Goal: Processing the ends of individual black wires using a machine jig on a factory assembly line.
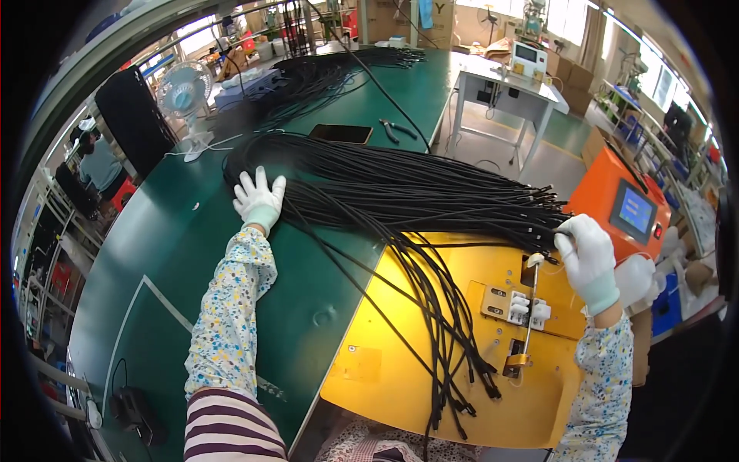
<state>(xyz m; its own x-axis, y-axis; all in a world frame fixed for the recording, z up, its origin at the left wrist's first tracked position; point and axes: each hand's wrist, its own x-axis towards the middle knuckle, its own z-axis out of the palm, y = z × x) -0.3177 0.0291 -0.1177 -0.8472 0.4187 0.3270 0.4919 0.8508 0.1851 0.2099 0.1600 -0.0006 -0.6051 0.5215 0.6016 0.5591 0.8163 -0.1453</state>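
A thick bundle of long black cables (pixel 400 181) lies across the green table, its tips reaching to the right. At the bundle's bent left end, my left hand (pixel 259 202), in a white glove, rests with fingers spread against the cables. My right hand (pixel 591 258), also gloved, is curled at the cable tips, thumb and fingers drawn together. What its fingertips hold, if anything, is hidden. Several cables split off (pixel 439 316) and hang toward me over a yellow plate (pixel 369 346). On that plate sits a small fixture with white blocks (pixel 519 306) and a metal rod (pixel 531 308).
An orange machine with a screen (pixel 620 204) stands just beyond my right hand. Black-framed flat phone-like device (pixel 341 134) and pliers (pixel 398 131) lie behind the bundle. A white fan (pixel 185 96) and more black cables (pixel 323 81) are at the back left. A person (pixel 100 162) sits far left.
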